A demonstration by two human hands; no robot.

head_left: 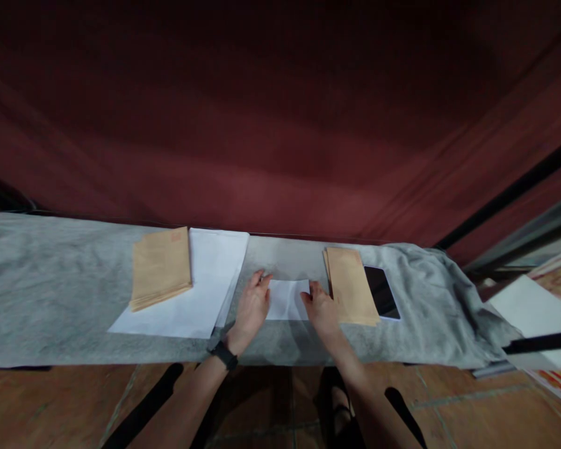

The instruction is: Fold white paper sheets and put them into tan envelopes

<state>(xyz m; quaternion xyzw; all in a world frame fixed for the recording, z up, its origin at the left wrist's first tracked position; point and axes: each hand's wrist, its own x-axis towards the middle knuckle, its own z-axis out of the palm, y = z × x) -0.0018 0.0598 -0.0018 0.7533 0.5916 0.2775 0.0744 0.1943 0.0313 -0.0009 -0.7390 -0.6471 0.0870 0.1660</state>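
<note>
Both hands flat on a folded white paper (287, 299): left hand (252, 305) and right hand (321, 307) press its sides with fingers spread, gripping nothing, on my grey tabletop (51, 299).

- We see a dark red curtain (280, 125) filling the wall behind
- We note a grey cloth (51, 293) covering the long table
- We find terracotta floor tiles (65, 405) below, dimly lit
</note>
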